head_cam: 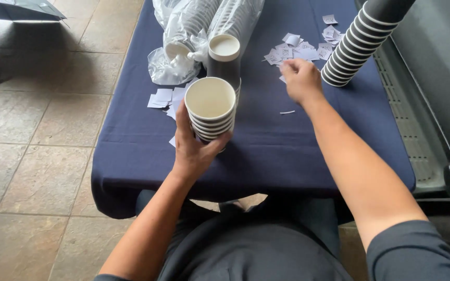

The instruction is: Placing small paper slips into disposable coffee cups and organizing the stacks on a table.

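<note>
Paper cups, nested in a short stack (212, 109), sit gripped in the left hand (194, 151) at table centre, the top cup showing empty; their count is hard to tell. At 1 o'clock the right hand (300, 79) curls over small paper slips (298, 52), fingertips hidden, grip unclear. A long dark cup stack (358, 39) at 2 o'clock is cut off; two plastic-wrapped cup sleeves (199, 26) lie at 12 on the navy tablecloth (266, 151)
</note>
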